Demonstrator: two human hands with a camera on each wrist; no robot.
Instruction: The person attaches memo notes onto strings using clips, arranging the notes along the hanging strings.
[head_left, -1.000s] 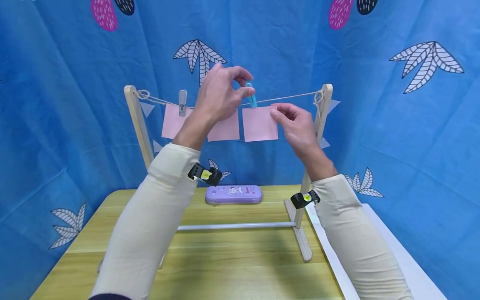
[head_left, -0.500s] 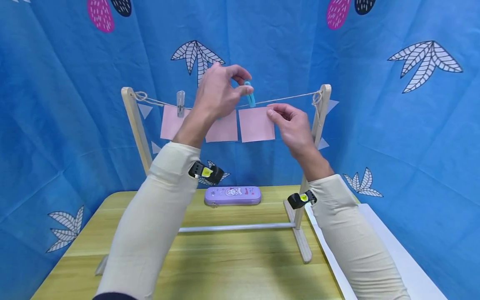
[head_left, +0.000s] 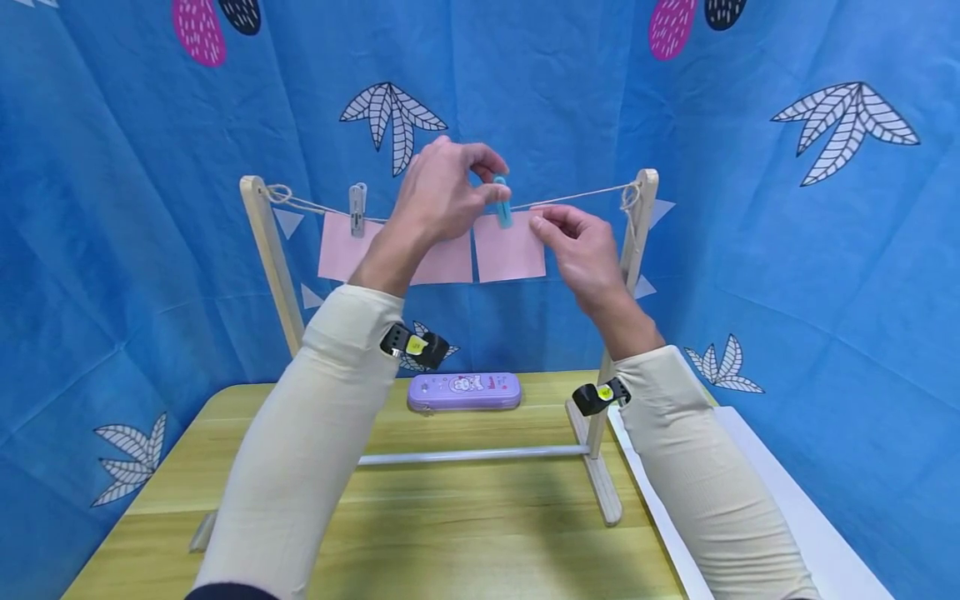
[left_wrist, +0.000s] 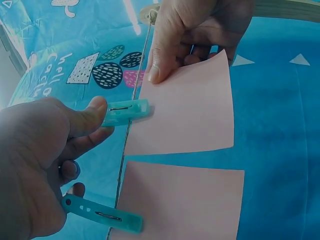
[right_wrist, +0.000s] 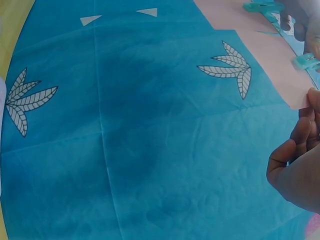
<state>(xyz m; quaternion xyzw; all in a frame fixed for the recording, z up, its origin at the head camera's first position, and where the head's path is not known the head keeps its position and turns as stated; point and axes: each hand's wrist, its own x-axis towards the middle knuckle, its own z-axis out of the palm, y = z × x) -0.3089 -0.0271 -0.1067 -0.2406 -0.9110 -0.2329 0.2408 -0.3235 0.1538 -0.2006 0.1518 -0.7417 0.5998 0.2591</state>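
My left hand [head_left: 450, 192] pinches a teal clothespin [head_left: 503, 212] between thumb and fingers. In the left wrist view its tip lies over the string [left_wrist: 131, 122] and the upper edge of the rightmost pink paper square [left_wrist: 185, 110]. My right hand [head_left: 581, 250] holds that square's top right corner between thumb and fingers. Beside it hangs another pink square [head_left: 447, 262], partly behind my left forearm, with a second teal clothespin [left_wrist: 105, 215] on its edge. A third pink square [head_left: 341, 250] hangs at the left under a clear grey clothespin [head_left: 357, 212].
Wooden posts [head_left: 270, 250] carry the string, with a pale crossbar [head_left: 480, 454] low between them. A purple pencil case [head_left: 465, 392] lies on the wooden table [head_left: 450, 533] near the back. Behind hangs a blue patterned curtain [head_left: 735, 208].
My left hand has lowered the teal clothespin from above the rightmost square onto its top edge and the string. The right hand keeps holding the square's corner.
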